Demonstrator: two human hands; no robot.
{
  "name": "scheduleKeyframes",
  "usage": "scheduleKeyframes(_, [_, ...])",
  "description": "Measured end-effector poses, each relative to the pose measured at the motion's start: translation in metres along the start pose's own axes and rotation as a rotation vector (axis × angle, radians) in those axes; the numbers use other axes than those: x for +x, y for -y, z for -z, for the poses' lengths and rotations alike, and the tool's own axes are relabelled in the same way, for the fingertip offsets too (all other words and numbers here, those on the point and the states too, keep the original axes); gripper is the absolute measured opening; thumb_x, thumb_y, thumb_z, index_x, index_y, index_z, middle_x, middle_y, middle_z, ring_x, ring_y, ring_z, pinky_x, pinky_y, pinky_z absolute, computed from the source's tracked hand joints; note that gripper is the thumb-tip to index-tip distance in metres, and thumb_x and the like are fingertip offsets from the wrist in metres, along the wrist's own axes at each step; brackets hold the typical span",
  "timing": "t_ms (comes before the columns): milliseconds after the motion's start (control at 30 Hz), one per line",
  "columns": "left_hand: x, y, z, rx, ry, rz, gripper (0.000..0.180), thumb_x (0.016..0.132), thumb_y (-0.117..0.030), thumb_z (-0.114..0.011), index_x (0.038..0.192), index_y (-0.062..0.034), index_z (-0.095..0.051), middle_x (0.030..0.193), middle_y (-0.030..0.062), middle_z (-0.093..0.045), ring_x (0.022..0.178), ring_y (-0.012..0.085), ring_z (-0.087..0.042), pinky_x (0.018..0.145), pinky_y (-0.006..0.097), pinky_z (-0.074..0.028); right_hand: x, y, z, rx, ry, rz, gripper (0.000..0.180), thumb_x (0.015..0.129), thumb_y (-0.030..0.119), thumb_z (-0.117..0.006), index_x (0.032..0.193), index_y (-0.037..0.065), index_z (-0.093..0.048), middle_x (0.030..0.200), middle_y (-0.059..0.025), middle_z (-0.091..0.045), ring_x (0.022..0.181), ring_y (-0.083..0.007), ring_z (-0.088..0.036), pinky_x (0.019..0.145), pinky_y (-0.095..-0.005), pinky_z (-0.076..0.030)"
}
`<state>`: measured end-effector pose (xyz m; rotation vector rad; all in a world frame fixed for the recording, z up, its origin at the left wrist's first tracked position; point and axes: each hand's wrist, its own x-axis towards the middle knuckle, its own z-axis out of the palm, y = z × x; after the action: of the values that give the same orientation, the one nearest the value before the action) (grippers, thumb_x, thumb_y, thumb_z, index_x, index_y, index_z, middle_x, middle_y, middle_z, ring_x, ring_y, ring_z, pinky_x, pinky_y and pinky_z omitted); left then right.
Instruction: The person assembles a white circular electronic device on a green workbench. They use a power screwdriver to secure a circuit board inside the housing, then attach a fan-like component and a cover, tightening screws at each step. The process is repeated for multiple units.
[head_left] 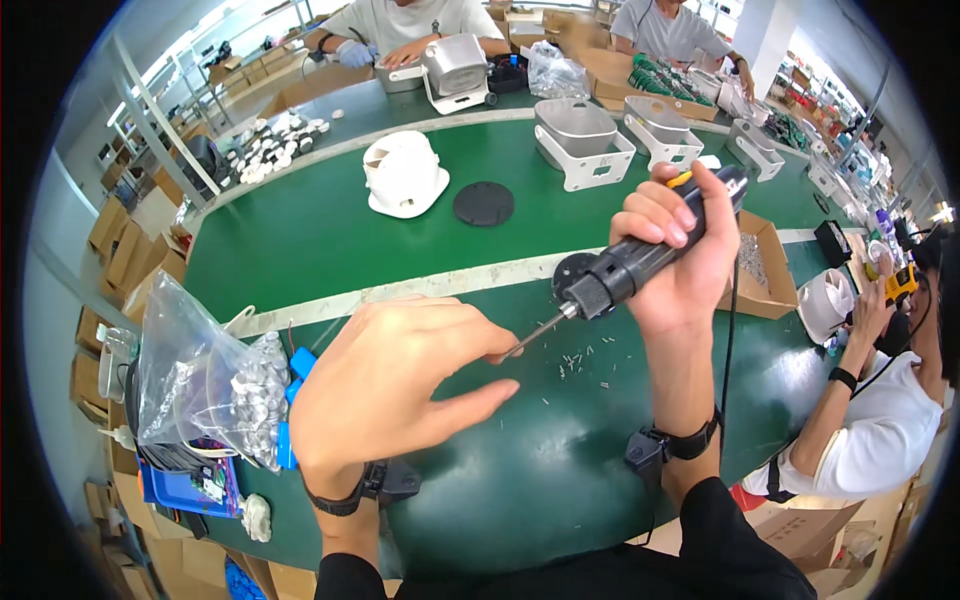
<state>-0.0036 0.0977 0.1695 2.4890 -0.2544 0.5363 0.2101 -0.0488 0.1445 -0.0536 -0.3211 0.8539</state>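
My right hand (675, 250) is wrapped round a black electric screwdriver (640, 262), raised over the green bench and slanting down to the left. Its thin metal bit (540, 333) ends beside the index fingertip of my left hand (400, 380). The left thumb and index finger are apart; whether a screw sits at the bit's tip is too small to tell. Small loose screws (577, 364) lie scattered on the bench below the screwdriver. A black round part (573, 268) shows partly behind the tool's front end.
Beyond the pale strip stand a white housing (402, 178), a black disc (484, 203) and grey-white brackets (590, 150). A plastic bag of metallic parts (255, 395) and a blue tray (190, 485) lie left. A cardboard box (765, 265) and a co-worker (870, 420) are right; others work opposite.
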Motion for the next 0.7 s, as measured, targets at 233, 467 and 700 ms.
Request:
scheduleKeyframes(233, [0.000,-0.007,0.000,0.047,-0.105,-0.007,0.013,0.076,-0.001,-0.081,0.086,-0.0012,-0.073,0.072,0.0098,-0.069,0.062,0.0263,-0.065,0.057,0.036,-0.047,0.000,0.009,-0.001,0.005,-0.010,0.015,0.020,0.100,0.026,-0.061,0.096,0.008,-0.057,0.062,0.0042,-0.043,0.054,-0.0089,-0.042,0.059,-0.0286,-0.040])
scheduleKeyframes(467, [0.002,-0.007,-0.001,0.120,-0.094,0.038,0.010,0.078,0.001,-0.077,0.086,-0.0022,-0.072,0.069,0.0091,-0.066,0.062,0.0266,-0.064,0.057,0.036,-0.048,0.001,0.007,-0.002,-0.027,-0.018,0.016,0.018,0.099,0.025,-0.062,0.096,0.008,-0.056,0.063,0.0045,-0.042,0.055,-0.0090,-0.042,0.059,-0.0287,-0.040])
scheduleKeyframes(700, [0.006,-0.007,-0.010,0.123,-0.158,0.026,0.010,0.078,0.000,-0.078,0.086,-0.0023,-0.071,0.069,0.0088,-0.065,0.062,0.0248,-0.065,0.058,0.035,-0.049,0.001,0.007,0.000,-0.059,0.012,0.039,0.017,0.100,0.024,-0.062,0.094,0.009,-0.058,0.062,0.0046,-0.042,0.055,-0.0092,-0.043,0.059,-0.0290,-0.040])
